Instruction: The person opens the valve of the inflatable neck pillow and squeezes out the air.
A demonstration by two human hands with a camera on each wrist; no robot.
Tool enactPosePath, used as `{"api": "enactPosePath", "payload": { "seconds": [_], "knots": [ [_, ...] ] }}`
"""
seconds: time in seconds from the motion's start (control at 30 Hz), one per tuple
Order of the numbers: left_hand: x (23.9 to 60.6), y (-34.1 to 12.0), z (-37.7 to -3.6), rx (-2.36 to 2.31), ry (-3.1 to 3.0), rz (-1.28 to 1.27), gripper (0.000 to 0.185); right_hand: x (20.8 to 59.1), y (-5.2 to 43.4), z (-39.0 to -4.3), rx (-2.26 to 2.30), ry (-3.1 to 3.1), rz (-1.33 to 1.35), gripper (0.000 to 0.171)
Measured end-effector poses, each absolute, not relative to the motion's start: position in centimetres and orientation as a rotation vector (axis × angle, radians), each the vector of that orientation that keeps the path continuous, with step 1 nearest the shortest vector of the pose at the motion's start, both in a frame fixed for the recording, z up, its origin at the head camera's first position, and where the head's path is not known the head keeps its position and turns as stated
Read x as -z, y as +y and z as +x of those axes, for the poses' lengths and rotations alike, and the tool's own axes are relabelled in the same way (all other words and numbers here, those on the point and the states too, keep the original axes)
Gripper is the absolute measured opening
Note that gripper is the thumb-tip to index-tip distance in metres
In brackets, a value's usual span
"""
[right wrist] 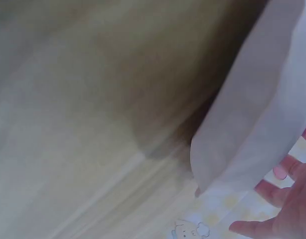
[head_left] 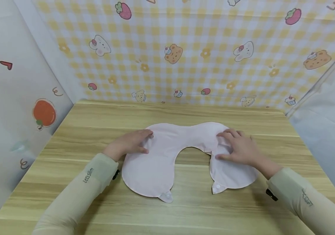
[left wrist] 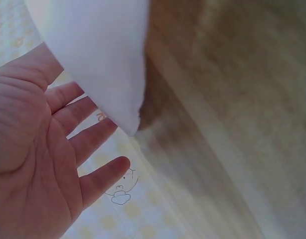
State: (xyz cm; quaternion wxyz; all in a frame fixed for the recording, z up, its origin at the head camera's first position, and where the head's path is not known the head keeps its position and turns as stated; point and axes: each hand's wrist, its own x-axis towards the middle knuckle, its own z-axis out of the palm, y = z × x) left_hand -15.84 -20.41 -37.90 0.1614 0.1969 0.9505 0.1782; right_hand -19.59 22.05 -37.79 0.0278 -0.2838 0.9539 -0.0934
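Pillow (head_left: 167, 153), pale pink and U-shaped, lies flat on the wooden surface (head_left: 185, 212), its two snap tabs at the near ends. Left hand (head_left: 132, 142) rests flat on the pillow's left arm, right hand (head_left: 239, 147) on its right arm, both with fingers spread, gripping nothing.

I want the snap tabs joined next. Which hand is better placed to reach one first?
Probably the right hand: it rests flat on the pink neck pillow on the lobe ending in the snap button tab. The left hand lies farther from the other tab.
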Motion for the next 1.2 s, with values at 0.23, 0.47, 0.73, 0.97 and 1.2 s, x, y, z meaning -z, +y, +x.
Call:
{"api": "enactPosePath", "payload": {
  "seconds": [0.23, 0.47, 0.73, 0.97, 1.2],
  "knots": [
    [37.6, -20.2, -15.7, -0.515, 2.704, 0.551, 0.077, 38.2, 21.7, -21.5, 0.279, 2.843, -0.797, 0.108],
    [37.8, -20.3, -15.7, -0.521, 2.694, 0.534, 0.078, 39.6, 20.9, -21.9, 0.374, 2.770, -0.831, 0.109],
    [38.0, -20.4, -16.0, -0.484, 2.716, 0.576, 0.078, 39.6, 20.3, -22.3, 0.396, 2.738, -0.874, 0.103],
    [37.7, -20.2, -15.8, -0.481, 2.729, 0.584, 0.076, 39.9, 20.1, -22.4, 0.400, 2.744, -0.982, 0.093],
    [37.7, -20.2, -15.7, -0.476, 2.725, 0.563, 0.075, 40.2, 19.6, -22.2, 0.501, 2.720, -1.068, 0.068]
  ]
}}
